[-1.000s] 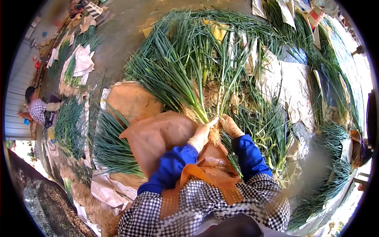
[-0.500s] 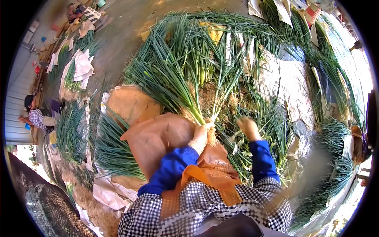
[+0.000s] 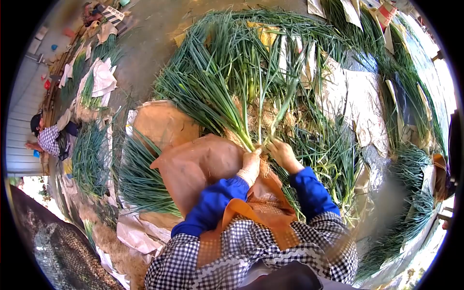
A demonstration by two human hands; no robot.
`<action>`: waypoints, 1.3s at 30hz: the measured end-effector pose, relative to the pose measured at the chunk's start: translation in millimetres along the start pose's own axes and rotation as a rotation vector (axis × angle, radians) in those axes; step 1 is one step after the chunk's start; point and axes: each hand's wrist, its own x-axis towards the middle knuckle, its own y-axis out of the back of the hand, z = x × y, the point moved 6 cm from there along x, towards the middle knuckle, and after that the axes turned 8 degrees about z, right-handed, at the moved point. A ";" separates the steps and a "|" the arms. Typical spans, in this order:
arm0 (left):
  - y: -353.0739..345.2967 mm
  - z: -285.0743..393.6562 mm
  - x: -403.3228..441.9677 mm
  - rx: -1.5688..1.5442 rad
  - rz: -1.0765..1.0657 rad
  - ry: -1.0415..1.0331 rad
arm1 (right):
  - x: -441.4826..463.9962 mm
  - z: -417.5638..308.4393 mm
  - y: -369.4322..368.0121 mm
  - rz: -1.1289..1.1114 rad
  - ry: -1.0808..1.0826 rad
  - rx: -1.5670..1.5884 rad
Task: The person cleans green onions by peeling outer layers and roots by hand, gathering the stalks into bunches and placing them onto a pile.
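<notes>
My left hand [image 3: 250, 166] is wrapped round the lower stems of a bunch of green onions [image 3: 227, 108], whose leaves fan up and to the left. Stringy roots [image 3: 265, 167] hang beside its fingers. Close on the right, my right hand [image 3: 282, 153] pinches a leaf or stalk [image 3: 280, 113] at the base of the bunch; the stalk is slightly blurred. Beneath my left hand lies a brown apron sheet [image 3: 200, 162]. A large heap of green onions [image 3: 251, 53] spreads beyond both hands.
Loose leaves [image 3: 328, 169] lie to the right, below pale sacks [image 3: 362, 104]. More onions [image 3: 142, 179] rest at the left beside a tan sack [image 3: 166, 123]. Another person [image 3: 48, 137] sits at the far left. Onion rows [image 3: 413, 203] line the right side.
My right hand moved away to the right from the bunch, then came back beside my left hand and took hold of a stalk. My left hand has kept its grip.
</notes>
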 end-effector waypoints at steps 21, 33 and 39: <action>-27.2 -8.7 -35.2 -0.199 -0.032 0.222 | 28.3 -32.6 -12.8 0.015 0.165 0.059; -29.4 2.5 -19.3 -0.209 0.049 0.098 | -57.9 64.6 43.9 0.014 -0.277 0.411; -42.3 5.0 -24.2 -0.390 -0.119 0.205 | 11.1 74.1 60.1 0.446 -0.307 0.643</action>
